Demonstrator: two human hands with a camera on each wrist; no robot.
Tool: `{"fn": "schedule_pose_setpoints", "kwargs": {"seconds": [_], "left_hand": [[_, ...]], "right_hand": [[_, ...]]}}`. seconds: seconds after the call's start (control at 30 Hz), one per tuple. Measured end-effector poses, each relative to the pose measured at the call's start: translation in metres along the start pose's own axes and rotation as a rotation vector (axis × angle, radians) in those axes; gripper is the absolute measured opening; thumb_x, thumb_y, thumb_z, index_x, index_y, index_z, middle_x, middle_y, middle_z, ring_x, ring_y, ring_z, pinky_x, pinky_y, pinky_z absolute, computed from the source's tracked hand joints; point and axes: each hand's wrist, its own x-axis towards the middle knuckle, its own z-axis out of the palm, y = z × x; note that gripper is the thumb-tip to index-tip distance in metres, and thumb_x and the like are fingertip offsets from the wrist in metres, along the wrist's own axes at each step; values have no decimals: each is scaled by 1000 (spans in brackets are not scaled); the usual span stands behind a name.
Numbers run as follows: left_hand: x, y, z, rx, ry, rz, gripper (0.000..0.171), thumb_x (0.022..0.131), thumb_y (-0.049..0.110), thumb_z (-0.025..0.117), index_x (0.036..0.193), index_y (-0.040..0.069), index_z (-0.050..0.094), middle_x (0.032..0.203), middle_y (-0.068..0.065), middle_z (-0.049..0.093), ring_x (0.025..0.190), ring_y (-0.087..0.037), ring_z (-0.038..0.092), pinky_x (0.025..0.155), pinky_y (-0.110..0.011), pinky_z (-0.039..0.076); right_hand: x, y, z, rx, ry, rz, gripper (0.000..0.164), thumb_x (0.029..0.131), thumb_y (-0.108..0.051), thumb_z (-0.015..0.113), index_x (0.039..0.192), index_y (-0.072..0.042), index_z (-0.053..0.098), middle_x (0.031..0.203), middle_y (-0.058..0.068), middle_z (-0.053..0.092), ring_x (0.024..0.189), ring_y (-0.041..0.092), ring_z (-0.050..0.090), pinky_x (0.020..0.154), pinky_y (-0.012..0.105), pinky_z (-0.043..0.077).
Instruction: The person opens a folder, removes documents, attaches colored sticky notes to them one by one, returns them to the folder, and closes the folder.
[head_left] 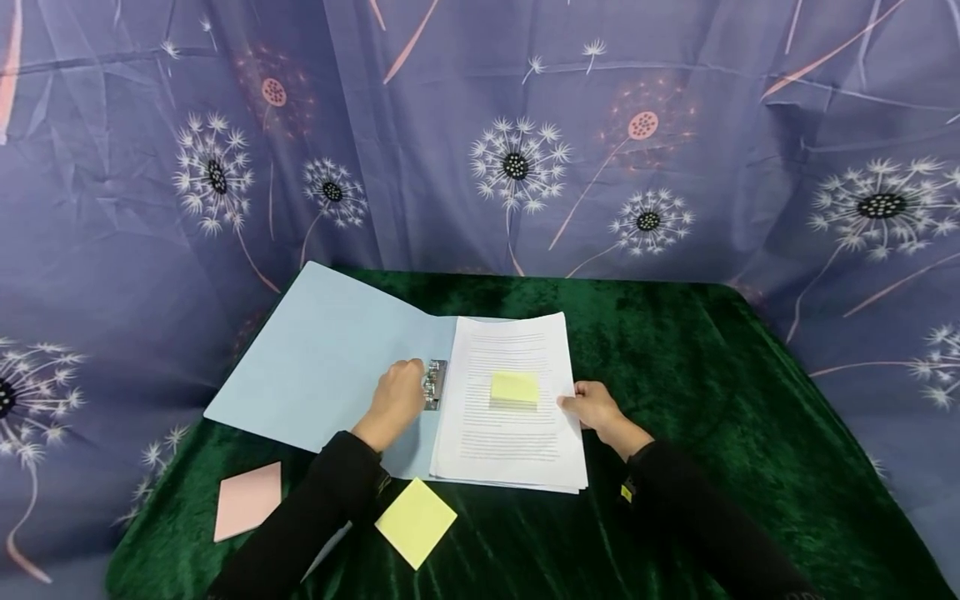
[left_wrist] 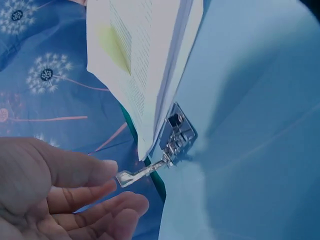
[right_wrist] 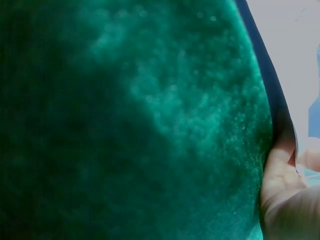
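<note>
A light blue folder (head_left: 330, 350) lies spread out, with a stack of printed paper (head_left: 517, 333) on its right half. On its spine sits a metal binder clip mechanism (left_wrist: 175, 137), whose lever (left_wrist: 142, 174) sticks out. My left hand (head_left: 397, 396) pinches the lever's end between thumb and index finger, the other fingers loosely bent. At the right edge, my right hand (head_left: 596, 408) holds the paper stack, thumb on top and fingers underneath. A yellow sticky note (head_left: 514, 387) is on the top sheet.
On the green velvet cloth (head_left: 675, 350) in front of the folder lie a yellow sticky pad (head_left: 416, 523) and a pink sticky pad (head_left: 247, 500). A greyish flat edge shows beneath the left sleeve. Behind hangs a purple dandelion-print curtain (head_left: 435, 167).
</note>
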Motion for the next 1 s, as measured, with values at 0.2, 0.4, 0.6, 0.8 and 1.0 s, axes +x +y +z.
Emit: {"fn": "schedule_pose_setpoints", "kwargs": {"seconds": [0.2, 0.4, 0.6, 0.8, 1.0], "left_hand": [[5, -1, 0, 1, -31, -31, 15, 91, -13, 57, 88, -9, 71, 79, -21, 69, 64, -24, 63, 53, -31, 47], [17, -2, 4, -12, 14, -2, 14, 90, -13, 59, 80, -9, 68, 73, -20, 69, 60, -23, 63, 52, -31, 49], [36, -1, 3, -28, 75, 21, 17, 89, -13, 60, 75, -8, 68, 68, -19, 66, 56, -21, 56, 53, -30, 45], [53, -2, 3, -55, 76, -26, 20, 87, -13, 61, 69, -5, 64, 65, -18, 62, 58, -21, 52, 54, -32, 43], [63, -1, 5, -91, 80, -73, 17, 91, -10, 59, 76, -7, 67, 72, -22, 66, 68, -31, 65, 61, -38, 50]], "right_hand": [[-1, 1, 3, -2, 2, -2, 25, 102, -9, 56, 119, 8, 63, 105, 21, 72, 78, 18, 69, 65, 31, 55], [-1, 1, 4, -3, 7, -12, 24, 102, -8, 57, 119, 7, 63, 105, 21, 72, 78, 17, 70, 65, 31, 55], [0, 2, 1, 18, -2, 12, 26, 103, -9, 55, 122, 6, 62, 106, 20, 71, 79, 18, 69, 67, 31, 55], [0, 3, -3, 64, -37, 33, 28, 105, -10, 52, 126, 7, 59, 105, 18, 70, 78, 16, 67, 67, 30, 53], [1, 0, -3, 91, -57, 35, 29, 105, -12, 53, 126, 8, 59, 101, 15, 72, 73, 13, 67, 63, 29, 52]]}}
